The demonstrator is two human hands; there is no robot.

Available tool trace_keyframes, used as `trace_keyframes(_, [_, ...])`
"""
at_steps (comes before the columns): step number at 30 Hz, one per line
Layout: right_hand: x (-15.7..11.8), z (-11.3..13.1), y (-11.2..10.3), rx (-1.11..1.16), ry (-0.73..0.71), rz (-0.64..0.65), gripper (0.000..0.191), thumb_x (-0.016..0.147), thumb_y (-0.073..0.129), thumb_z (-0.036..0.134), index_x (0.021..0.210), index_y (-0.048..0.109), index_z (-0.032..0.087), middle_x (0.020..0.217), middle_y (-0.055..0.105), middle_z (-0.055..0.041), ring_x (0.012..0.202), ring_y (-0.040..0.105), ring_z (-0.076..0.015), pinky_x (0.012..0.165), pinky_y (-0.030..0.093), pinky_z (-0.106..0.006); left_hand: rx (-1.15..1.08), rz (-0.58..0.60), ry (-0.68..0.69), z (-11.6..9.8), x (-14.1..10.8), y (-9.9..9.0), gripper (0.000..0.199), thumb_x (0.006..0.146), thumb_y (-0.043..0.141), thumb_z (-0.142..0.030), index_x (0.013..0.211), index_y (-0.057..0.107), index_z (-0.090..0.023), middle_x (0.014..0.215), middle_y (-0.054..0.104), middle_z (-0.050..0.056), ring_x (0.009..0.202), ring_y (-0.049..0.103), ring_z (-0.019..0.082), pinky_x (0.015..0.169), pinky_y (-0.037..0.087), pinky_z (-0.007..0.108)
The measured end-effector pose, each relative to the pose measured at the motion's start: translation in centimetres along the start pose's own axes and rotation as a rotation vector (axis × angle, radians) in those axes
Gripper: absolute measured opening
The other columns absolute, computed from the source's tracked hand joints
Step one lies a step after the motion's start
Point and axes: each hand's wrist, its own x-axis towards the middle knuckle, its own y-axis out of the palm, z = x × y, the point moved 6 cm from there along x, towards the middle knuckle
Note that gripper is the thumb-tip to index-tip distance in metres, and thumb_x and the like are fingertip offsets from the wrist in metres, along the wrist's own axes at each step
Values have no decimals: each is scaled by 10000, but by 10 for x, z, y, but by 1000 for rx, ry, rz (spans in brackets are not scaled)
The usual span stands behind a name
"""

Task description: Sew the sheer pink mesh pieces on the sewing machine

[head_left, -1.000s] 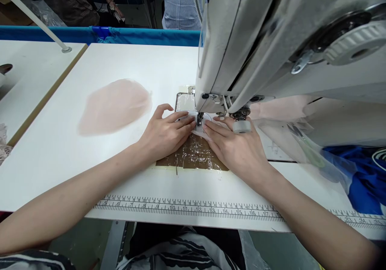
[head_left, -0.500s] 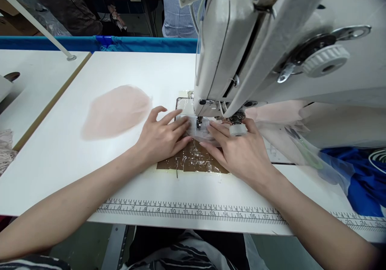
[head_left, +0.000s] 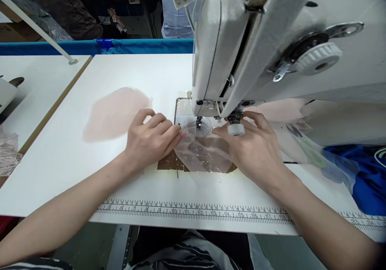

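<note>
A piece of sheer, pale fabric (head_left: 205, 153) lies in front of the needle, over brown tape stuck to the sewing table. My left hand (head_left: 152, 137) pinches its left edge between thumb and fingers. At the fabric's right side is my right hand (head_left: 253, 141), its fingers drawn together on that edge and partly hidden behind a white knob (head_left: 236, 129). Between the hands, the presser foot (head_left: 199, 122) of the sewing machine (head_left: 217, 49) stands over the metal needle plate (head_left: 183, 107), with the fabric's far edge close in front of it.
Another pale pink sheer piece (head_left: 117, 113) lies flat on the left. To the right are more pink fabric (head_left: 277, 110), green-handled snips (head_left: 310, 149) under clear film and blue cloth (head_left: 369, 181). A printed ruler (head_left: 199, 211) follows the front edge. Two people are beyond the table.
The sheer fabric has come out from around the presser foot toward me. My left hand has gone from lying flat to a pinch, slightly left; my right hand has shifted slightly right.
</note>
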Motion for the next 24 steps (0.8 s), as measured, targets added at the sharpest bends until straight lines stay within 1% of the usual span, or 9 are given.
trace_keyframes(2, [0, 1, 4, -13, -11, 48, 364, 750, 504, -35, 854, 760, 202, 838, 720, -47, 807, 613, -221, 965, 390, -407, -42, -15, 25, -2, 1, -4, 155, 934, 608, -326, 959, 699, -203, 810, 751, 15, 745, 670, 184, 744, 469, 372])
trace_keyframes(5, [-1, 4, 10, -3, -21, 126, 334, 758, 522, -24, 853, 752, 198, 985, 727, -74, 941, 623, -257, 962, 401, -432, -231, 144, 99, -14, 0, 7, 352, 947, 573, -440, 1164, 661, -177, 1119, 738, 55, 1007, 685, 208, 839, 503, 374])
trace_keyframes(7, [-1, 7, 11, 51, -9, 144, 343, 768, 518, -22, 867, 754, 206, 982, 736, -65, 959, 629, -254, 967, 409, -426, -210, 238, 15, -8, -2, 16, 377, 961, 540, -454, 1189, 657, -178, 1189, 712, 80, 1090, 670, 250, 943, 483, 450])
trace_keyframes(10, [-2, 16, 8, 169, -9, 123, 445, 771, 464, -64, 983, 750, 204, 1021, 751, -38, 888, 649, -206, 978, 425, -396, -10, 202, -194, 14, -5, 15, 238, 968, 541, -297, 1119, 685, -182, 1202, 700, 115, 1140, 649, 320, 1012, 428, 575])
trace_keyframes(12, [-4, 25, 7, 230, -28, 89, 470, 790, 436, -77, 1039, 733, 189, 1089, 743, -36, 882, 660, -183, 990, 431, -386, 6, 155, -198, 15, -3, 9, 230, 956, 539, -204, 1148, 665, -190, 1224, 691, 109, 1143, 650, 308, 970, 478, 542])
trace_keyframes(16, [-7, 35, 5, 276, -59, 39, 384, 862, 426, -27, 1030, 714, 164, 1070, 743, -47, 992, 657, -181, 1018, 422, -378, -293, 200, -45, -10, 3, 12, 288, 984, 486, -208, 1239, 603, -142, 1237, 679, 119, 1106, 666, 225, 878, 568, 370])
trace_keyframes(18, [-6, 35, 4, 265, -43, 23, 374, 869, 411, -27, 983, 712, 163, 985, 754, -37, 942, 664, -169, 1029, 416, -375, -346, 229, -54, -16, 4, 18, 309, 1004, 447, -241, 1245, 594, -117, 1248, 665, 134, 1094, 667, 222, 874, 575, 352])
trace_keyframes(21, [-5, 32, 2, 294, -7, 12, 384, 852, 403, -47, 944, 710, 163, 901, 756, -23, 834, 667, -156, 1018, 427, -370, -307, 231, -100, -11, 2, 26, 323, 1010, 427, -270, 1234, 594, -109, 1199, 673, 139, 988, 691, 221, 787, 590, 343])
trace_keyframes(24, [-4, 36, 2, 386, -18, 15, 386, 870, 395, -40, 997, 705, 151, 939, 753, -44, 889, 667, -174, 974, 463, -378, -280, 198, -86, -5, 2, 29, 291, 1006, 442, -284, 1173, 626, -133, 1126, 688, 125, 990, 681, 225, 801, 585, 356])
